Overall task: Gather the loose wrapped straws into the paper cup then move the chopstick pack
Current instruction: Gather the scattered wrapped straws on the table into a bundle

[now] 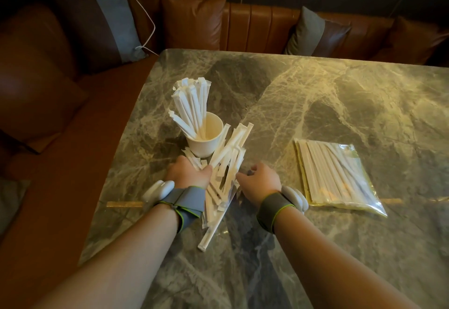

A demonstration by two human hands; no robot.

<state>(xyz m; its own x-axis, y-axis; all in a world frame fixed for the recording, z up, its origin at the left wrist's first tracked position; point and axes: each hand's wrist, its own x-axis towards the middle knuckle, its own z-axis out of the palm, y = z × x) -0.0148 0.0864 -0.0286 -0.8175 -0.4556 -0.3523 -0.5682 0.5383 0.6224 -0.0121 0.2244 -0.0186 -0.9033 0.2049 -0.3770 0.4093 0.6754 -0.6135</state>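
Our left hand (188, 171) curls onto the loose wrapped straws (224, 175) piled just near of the paper cup (205, 142), right hand (261, 179) half-open beside them, so we should square the bundle before lifting; the chopstick pack (337, 175) waits right.

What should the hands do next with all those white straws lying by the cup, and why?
Probably close both hands around the loose straws and lift a bunch toward the paper cup. The left hand and right hand sit on either side of the pile, many straws still lie on the table, and the cup, right behind the pile, has room beside the straws already standing in it.
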